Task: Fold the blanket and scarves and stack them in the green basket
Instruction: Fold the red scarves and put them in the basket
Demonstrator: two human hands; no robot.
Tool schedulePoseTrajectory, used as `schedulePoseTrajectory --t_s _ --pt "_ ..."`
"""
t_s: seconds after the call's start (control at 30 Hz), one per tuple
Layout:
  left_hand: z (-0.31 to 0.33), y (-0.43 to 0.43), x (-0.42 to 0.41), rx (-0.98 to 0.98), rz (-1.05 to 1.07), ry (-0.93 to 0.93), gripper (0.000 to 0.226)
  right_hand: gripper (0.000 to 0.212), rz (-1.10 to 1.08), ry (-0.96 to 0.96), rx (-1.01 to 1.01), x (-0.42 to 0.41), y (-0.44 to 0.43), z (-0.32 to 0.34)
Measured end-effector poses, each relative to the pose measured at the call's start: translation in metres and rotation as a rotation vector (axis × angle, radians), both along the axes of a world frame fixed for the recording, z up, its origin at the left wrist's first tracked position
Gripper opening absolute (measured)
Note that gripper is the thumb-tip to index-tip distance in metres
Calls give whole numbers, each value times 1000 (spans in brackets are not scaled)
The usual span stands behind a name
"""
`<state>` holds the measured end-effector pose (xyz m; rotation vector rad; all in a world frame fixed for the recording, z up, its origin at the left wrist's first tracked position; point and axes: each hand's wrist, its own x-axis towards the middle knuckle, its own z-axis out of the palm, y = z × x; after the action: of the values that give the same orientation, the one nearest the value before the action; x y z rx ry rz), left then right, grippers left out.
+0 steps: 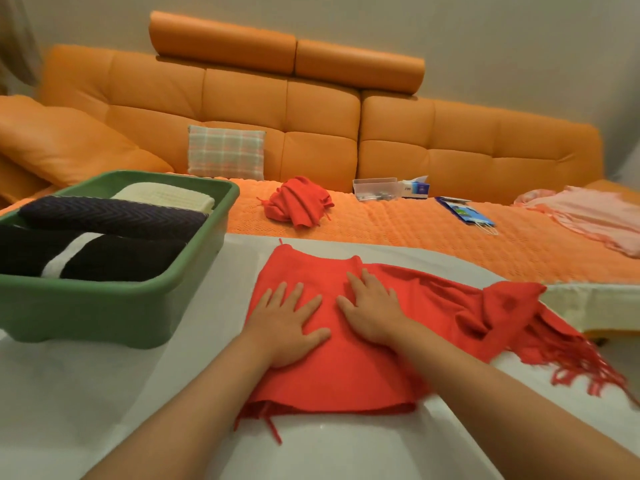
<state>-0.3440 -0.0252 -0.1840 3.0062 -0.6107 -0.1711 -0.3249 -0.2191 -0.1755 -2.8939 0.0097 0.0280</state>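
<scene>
While both palms lie flat on the red scarf, I read this as the smoothing pass before the next fold. The left hand and the right hand sit side by side on the folded part. Their fingers are straight and spread, pressing the cloth onto the white tabletop, and neither pinches anything. To the right of the right hand the rest of the scarf runs out rumpled, its fringed end trailing toward the tabletop's edge.

To do this well, I judge I should sweep outward from the middle so the layers lie without trapped creases. Then the left hand can anchor the block while the right brings the loose tail over it, edges matched. The knit looks soft and may slide on the glossy surface, so light, even pressure suits it.

The green basket stands just left of the left hand, already holding dark folded pieces and a cream one. Beyond both hands, a second red scarf lies crumpled on the sofa, not yet folded.
</scene>
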Motion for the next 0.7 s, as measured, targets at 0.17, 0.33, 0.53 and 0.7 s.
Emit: schedulePoseTrajectory --t_s 0.17,0.33,0.53,0.7 --pt "24 24 8 71 90 86 66 75 58 134 -26 -22 -5 -1" --pt "41 -1 0 201 108 -42 64 46 180 -2 317 -39 -32 34" --pt "49 -85 -37 -270 -239 -137 40 43 134 -156 -358 -55 -142 59" --pt "38 -149 -66 -282 -335 -98 55 51 127 54 -552 -78 -202 49"
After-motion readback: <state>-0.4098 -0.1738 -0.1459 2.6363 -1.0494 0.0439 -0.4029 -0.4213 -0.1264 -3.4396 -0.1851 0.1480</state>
